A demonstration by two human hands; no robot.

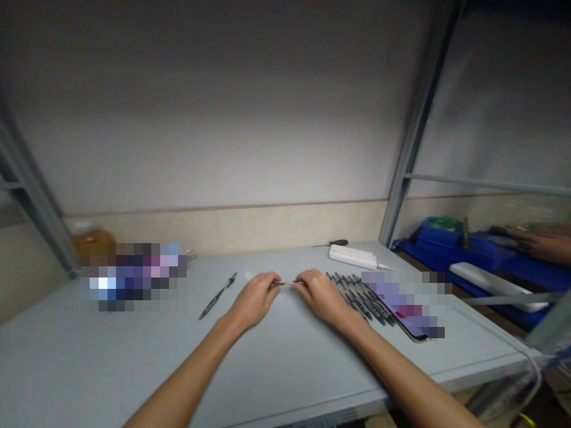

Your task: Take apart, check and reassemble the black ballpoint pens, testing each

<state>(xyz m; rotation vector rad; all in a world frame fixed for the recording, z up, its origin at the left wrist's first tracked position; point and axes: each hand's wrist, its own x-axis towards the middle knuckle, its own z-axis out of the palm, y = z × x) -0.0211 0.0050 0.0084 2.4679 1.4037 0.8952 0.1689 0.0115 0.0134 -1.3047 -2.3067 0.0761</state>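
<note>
Between my two hands a slim dark pen (288, 283) lies crosswise just over the table, its ends hidden in the fingers. My left hand (257, 295) is closed on the left end. The right end is pinched by my right hand (320, 291). Left of my left hand, a single dark pen (217, 296) lies slanted on the table. Several similar pens (363, 297) lie side by side in a slanted row right of my right hand, partly covered by my wrist.
A white power strip (352, 257) and a screwdriver (338, 242) lie at the back right. A pixelated flat item (401, 306) borders the pen row. Another pixelated item (134, 273) sits at the left of the table (250, 368). Beyond the metal post, another person's hand (546, 246) shows.
</note>
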